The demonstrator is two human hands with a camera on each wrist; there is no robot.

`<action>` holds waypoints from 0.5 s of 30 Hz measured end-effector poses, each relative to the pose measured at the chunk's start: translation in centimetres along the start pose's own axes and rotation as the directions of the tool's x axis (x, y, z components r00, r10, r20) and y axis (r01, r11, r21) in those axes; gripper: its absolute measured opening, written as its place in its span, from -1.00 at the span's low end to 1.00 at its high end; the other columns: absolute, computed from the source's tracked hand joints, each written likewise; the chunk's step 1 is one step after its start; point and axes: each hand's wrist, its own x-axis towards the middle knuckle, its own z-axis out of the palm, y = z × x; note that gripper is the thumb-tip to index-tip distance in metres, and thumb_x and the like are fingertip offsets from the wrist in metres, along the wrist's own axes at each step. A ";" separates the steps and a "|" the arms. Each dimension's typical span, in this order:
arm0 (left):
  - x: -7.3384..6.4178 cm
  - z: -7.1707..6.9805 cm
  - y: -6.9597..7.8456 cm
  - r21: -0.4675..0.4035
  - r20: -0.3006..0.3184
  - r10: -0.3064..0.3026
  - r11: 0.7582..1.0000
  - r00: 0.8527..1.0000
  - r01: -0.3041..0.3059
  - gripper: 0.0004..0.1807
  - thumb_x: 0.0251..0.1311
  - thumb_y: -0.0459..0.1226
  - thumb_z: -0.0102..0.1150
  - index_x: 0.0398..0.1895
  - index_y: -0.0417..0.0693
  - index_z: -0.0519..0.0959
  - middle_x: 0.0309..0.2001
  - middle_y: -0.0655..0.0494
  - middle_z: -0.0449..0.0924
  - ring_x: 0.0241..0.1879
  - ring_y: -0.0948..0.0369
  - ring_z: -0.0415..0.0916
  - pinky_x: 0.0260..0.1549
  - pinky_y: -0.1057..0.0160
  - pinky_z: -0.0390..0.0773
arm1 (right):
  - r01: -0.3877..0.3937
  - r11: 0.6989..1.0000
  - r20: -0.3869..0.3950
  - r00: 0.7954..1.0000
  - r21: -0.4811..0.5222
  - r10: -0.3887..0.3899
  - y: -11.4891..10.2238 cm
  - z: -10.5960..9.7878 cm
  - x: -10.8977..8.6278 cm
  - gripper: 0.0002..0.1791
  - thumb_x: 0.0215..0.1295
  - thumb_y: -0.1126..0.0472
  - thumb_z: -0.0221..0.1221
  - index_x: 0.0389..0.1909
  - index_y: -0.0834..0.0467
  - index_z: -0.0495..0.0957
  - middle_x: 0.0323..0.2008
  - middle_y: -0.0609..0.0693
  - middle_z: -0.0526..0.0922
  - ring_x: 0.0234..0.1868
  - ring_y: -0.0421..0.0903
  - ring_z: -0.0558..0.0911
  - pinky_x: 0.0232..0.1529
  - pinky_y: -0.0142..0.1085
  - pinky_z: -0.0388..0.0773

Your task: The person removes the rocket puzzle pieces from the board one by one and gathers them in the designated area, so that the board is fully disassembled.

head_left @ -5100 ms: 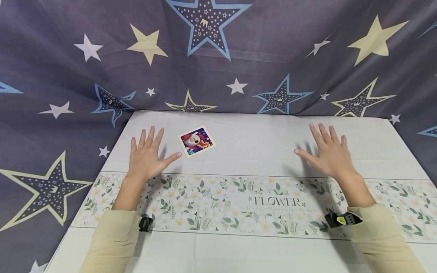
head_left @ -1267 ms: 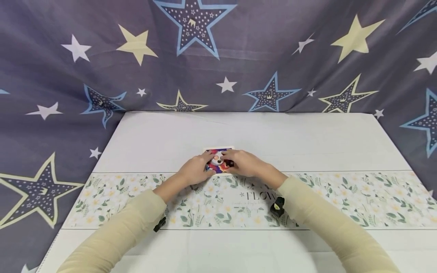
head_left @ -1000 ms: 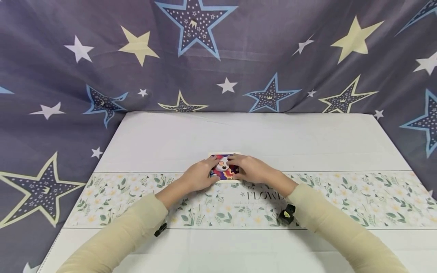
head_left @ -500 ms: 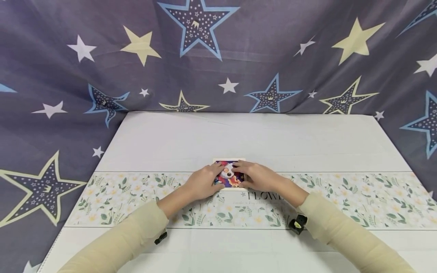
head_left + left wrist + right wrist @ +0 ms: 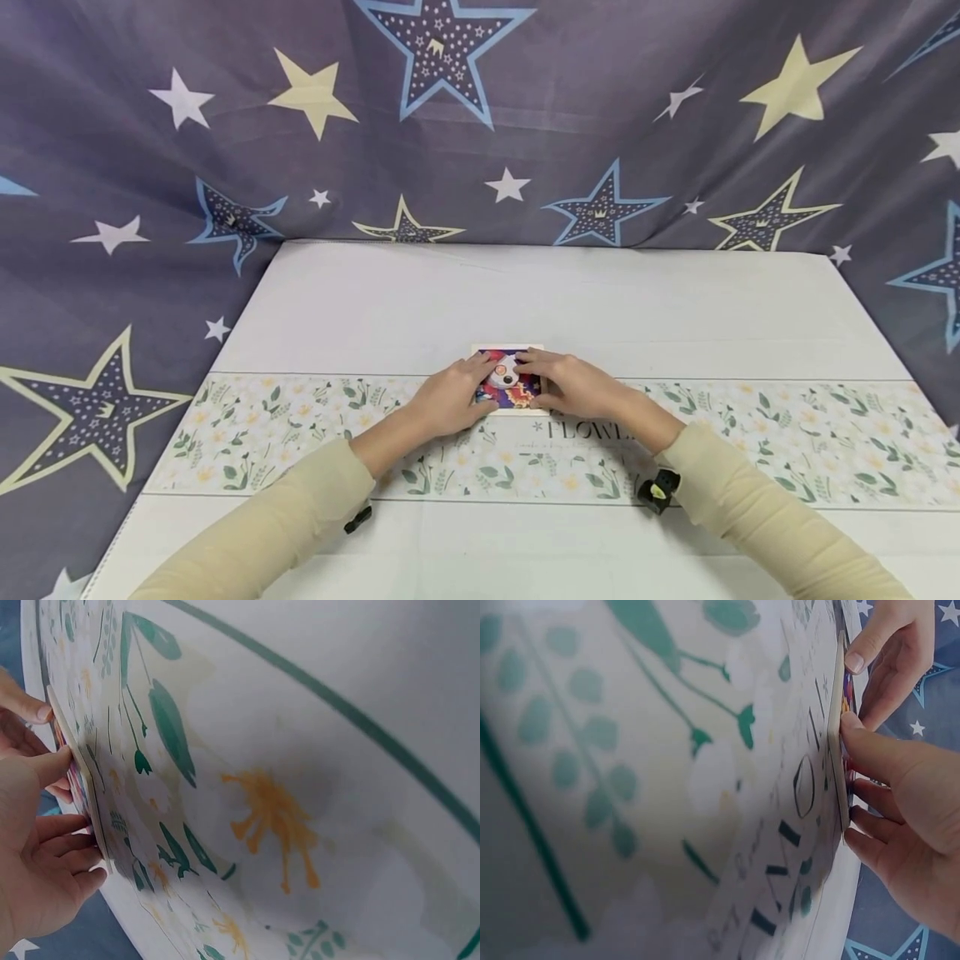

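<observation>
A thin square board (image 5: 505, 382) with a cartoon picture and a pale border lies face up at the middle of the table. My left hand (image 5: 448, 397) holds its left side, the thumb by the near corner and the other fingertips over the picture. On the opposite side my right hand (image 5: 577, 385) grips it in much the same way. The left wrist view shows the board's edge (image 5: 88, 778) low over the cloth, with the left thumb and bent fingers against it. Fingers cover the side borders and parts of the picture.
The table has a white cloth (image 5: 420, 300) with a floral band (image 5: 300, 417) and printed lettering across it. A dark star-patterned curtain (image 5: 555, 100) hangs behind and at both sides. Black straps sit at both wrists.
Earlier both hands were spread apart over the table, with the board tilted at the back left. Both hands have since taken its sides; it is now squared, central and nearer.
</observation>
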 end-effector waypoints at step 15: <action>1.4 0.0 -0.3 0.038 -0.005 0.000 0.999 1.000 0.000 -0.26 0.28 0.03 0.13 0.44 -0.10 0.23 0.46 -0.10 0.18 0.42 -0.08 0.22 0.37 -0.04 0.33 | -0.033 0.999 -0.033 0.999 0.019 0.033 1.5 -0.6 0.6 -0.40 0.20 0.15 0.31 0.24 0.27 0.45 0.34 0.24 0.39 0.41 0.21 0.32 0.35 0.02 0.37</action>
